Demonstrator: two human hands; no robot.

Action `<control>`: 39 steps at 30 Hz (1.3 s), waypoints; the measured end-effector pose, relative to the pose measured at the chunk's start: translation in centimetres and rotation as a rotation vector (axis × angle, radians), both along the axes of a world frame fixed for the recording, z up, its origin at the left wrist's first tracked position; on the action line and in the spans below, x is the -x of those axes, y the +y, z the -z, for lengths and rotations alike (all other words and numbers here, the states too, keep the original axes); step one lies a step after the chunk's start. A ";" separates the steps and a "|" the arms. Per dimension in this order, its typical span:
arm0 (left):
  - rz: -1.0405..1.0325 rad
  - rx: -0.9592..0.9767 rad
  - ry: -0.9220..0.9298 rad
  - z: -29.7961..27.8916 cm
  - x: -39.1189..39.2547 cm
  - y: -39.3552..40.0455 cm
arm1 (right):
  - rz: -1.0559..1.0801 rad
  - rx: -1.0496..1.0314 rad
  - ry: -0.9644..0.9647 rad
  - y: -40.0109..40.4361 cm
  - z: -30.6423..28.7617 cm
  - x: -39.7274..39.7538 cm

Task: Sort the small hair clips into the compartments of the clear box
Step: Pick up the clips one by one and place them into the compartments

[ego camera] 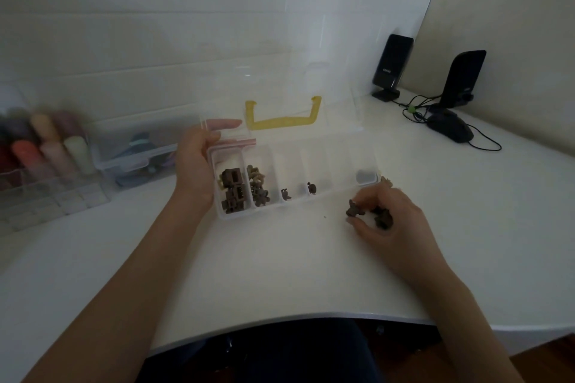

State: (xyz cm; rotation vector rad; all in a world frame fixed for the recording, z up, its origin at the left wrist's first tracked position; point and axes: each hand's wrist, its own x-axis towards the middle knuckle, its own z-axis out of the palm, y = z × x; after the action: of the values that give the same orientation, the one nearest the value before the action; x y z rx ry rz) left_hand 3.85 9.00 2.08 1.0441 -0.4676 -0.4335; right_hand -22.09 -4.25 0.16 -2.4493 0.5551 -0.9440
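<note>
A clear plastic compartment box [367, 162] with its lid open and a yellow handle [281, 121] on the raised lid sits on the white counter [280, 267]. The left hand [199, 162] holds the box's left end, palm against the side wall, with the thumb along the near-left corner and the fingers reaching over the back edge at the hinge; its grip is wrapped on the box.

The leftmost compartment holds a pile of dark brown squarish hair clips [234, 190]. The next one holds a heap of lighter tan and brown clips [257, 186]. The third holds one small dark clip [285, 194] near its front wall, and the fourth another single dark clip [311, 187]. The compartment at the far right shows a dark shape [365, 176], too blurred to identify.

The right hand [392, 218] rests on the counter just in front of the box's right end. Its thumb and forefinger pinch a small dark brown clip [354, 211], and more dark clips [383, 218] sit bunched under the curled fingers.

At the far right stand two black speakers [392, 62] and a black mouse [449, 127] with cables. At the left are a clear storage bin [137, 146] and a clear organiser with coloured tubes [46, 146].
</note>
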 end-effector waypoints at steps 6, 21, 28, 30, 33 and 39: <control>0.018 0.004 -0.053 -0.4 0.4 0.1 | 0.040 0.214 -0.121 0.9 -0.9 -1.7; -0.032 -0.078 -0.165 -0.2 0.0 0.5 | -0.144 0.496 -0.360 5.7 -1.7 -12.0; -0.031 -0.073 -0.186 -0.1 0.0 0.5 | 0.028 0.137 -0.496 3.2 -2.3 -9.5; -0.020 -0.049 -0.191 -0.3 0.1 0.5 | 0.070 0.074 -0.515 2.8 -2.4 -9.2; 0.009 -0.025 -0.150 -0.8 -0.1 0.8 | 0.091 0.029 -0.487 2.5 -2.3 -9.5; 0.048 -0.036 -0.108 -1.1 -0.5 1.5 | 0.048 0.053 -0.377 2.1 -2.0 -9.5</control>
State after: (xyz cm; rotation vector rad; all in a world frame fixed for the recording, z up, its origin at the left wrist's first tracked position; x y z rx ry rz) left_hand 4.31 10.52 3.23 1.0962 -0.5838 -0.4306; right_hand -12.57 -2.11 2.12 -2.2283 0.4610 -1.4144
